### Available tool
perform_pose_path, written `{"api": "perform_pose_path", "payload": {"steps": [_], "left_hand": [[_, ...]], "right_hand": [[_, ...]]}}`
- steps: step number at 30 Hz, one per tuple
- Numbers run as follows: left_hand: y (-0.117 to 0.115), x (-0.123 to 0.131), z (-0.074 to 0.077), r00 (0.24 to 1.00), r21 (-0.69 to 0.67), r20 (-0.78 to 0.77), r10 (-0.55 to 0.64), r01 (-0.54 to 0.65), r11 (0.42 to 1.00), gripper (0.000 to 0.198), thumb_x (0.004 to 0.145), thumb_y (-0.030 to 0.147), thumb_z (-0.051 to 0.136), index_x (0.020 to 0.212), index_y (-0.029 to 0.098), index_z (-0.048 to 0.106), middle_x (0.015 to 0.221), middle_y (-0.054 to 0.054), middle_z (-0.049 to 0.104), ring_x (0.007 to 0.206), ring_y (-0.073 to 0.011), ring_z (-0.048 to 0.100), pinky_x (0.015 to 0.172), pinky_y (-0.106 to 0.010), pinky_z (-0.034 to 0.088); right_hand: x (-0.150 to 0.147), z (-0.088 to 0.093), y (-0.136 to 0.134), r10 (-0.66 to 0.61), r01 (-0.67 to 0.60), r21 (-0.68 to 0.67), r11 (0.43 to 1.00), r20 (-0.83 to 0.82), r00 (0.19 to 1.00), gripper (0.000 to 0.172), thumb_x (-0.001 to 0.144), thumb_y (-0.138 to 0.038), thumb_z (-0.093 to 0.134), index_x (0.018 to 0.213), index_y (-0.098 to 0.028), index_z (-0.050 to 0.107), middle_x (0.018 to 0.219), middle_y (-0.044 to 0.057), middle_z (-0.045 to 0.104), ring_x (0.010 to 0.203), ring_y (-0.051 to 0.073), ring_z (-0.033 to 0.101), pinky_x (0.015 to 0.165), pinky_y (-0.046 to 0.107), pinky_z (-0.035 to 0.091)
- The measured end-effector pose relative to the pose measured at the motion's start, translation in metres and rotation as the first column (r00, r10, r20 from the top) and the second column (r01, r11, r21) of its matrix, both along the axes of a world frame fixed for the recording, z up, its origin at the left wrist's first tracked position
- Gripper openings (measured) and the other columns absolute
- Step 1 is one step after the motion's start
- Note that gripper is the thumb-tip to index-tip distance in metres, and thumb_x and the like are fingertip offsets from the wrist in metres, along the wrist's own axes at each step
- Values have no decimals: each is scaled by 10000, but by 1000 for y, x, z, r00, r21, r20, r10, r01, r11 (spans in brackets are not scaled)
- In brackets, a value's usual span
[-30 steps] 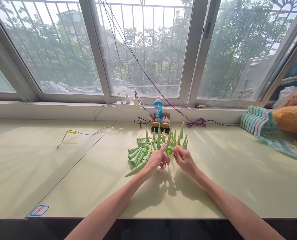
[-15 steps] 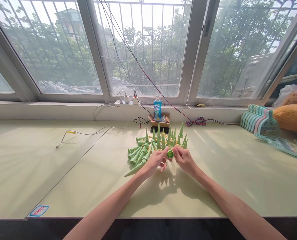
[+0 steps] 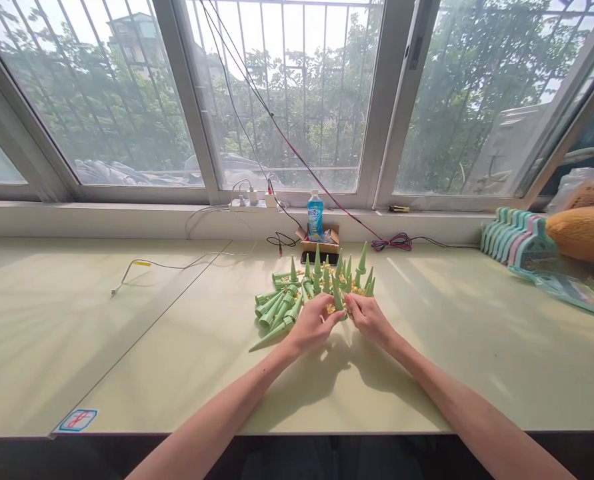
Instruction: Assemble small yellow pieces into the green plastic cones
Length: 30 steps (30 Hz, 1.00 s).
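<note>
My left hand [image 3: 313, 327] and my right hand [image 3: 371, 319] meet over the pale green table [image 3: 187, 347], fingers pinched together on one green cone spike [image 3: 337, 298] that points up between them. Just behind the hands several green cone spikes [image 3: 337, 270] stand upright. More green spikes lie flat in a pile [image 3: 277, 308] to the left of my left hand. Small yellow parts [image 3: 331, 309] are scattered among the spikes.
A drink bottle [image 3: 315, 216] stands by a small cardboard box [image 3: 323, 239] near the window sill. Cables [image 3: 391, 244] and a power strip [image 3: 253, 200] lie along the sill. A stack of pastel plastic items [image 3: 517, 239] and a yellow cushion [image 3: 584, 233] sit at the right.
The green piece between my hands showed its round open end toward me; it is now turned upright with its tip up, and both hands have closed in around it.
</note>
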<state>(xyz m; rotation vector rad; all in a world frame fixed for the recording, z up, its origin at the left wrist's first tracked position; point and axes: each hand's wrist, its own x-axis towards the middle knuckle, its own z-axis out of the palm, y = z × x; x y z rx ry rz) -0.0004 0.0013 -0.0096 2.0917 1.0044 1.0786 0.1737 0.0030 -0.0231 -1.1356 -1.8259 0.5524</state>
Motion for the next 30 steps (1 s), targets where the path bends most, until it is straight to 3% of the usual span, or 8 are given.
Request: {"api": "perform_pose_path", "payload": {"steps": [4,7,13,16,20,24,30], "left_hand": [[-1,0,-3,998,132,-55,10,-2,991,120,879,286,569,836,175,579,870,-19,526,613,-90,498,551,-224,442],[-2,0,-4,998,158,-64,16,-6,987,104,902,269,556,947,197,616,960,-32,550,605,-84,499,578,-235,451],[-2,1,-2,990,154,-37,139,-132,979,193,916,323,544,1051,197,603,985,-39,603,579,-93,497,655,-281,461],[-1,2,2,987,24,29,155,-156,988,316,934,451,487,865,171,616,821,-21,628,550,-104,506,577,-252,429],[-1,4,7,987,-322,116,112,-69,944,634,908,655,372,562,157,559,517,-5,531,409,-99,457,435,-236,345],[0,4,7,975,-545,214,57,71,836,702,837,747,406,566,130,604,523,-23,554,341,-76,408,358,-231,294],[0,0,5,955,-606,295,-10,196,771,679,792,751,490,635,105,629,609,-45,603,354,-62,436,375,-218,289]], "right_hand": [[-1,-1,1,-14,14,-18,1000,4,1000,496,983,-540,311,616,-209,351,554,-18,403,521,130,350,511,271,284],[-2,0,0,-31,30,-38,999,-16,999,498,982,-547,318,616,-211,351,548,-23,387,514,129,347,500,270,282],[-3,3,-2,-75,74,-12,997,-99,992,498,976,-562,349,625,-211,359,554,-29,409,505,120,363,492,262,300],[-1,4,-1,-109,110,0,994,-117,987,492,974,-563,360,629,-212,361,554,-30,409,503,119,365,490,260,303],[0,4,-2,-100,101,8,995,-114,988,477,978,-551,362,640,-216,348,559,-35,389,501,117,350,491,259,299],[0,2,-3,-5,7,27,1000,-81,997,458,985,-539,350,660,-217,350,571,-36,385,503,116,345,497,259,295],[-1,-1,-3,24,-23,14,1000,-96,995,457,988,-537,345,659,-220,325,558,-43,369,494,110,329,495,256,289]]}}
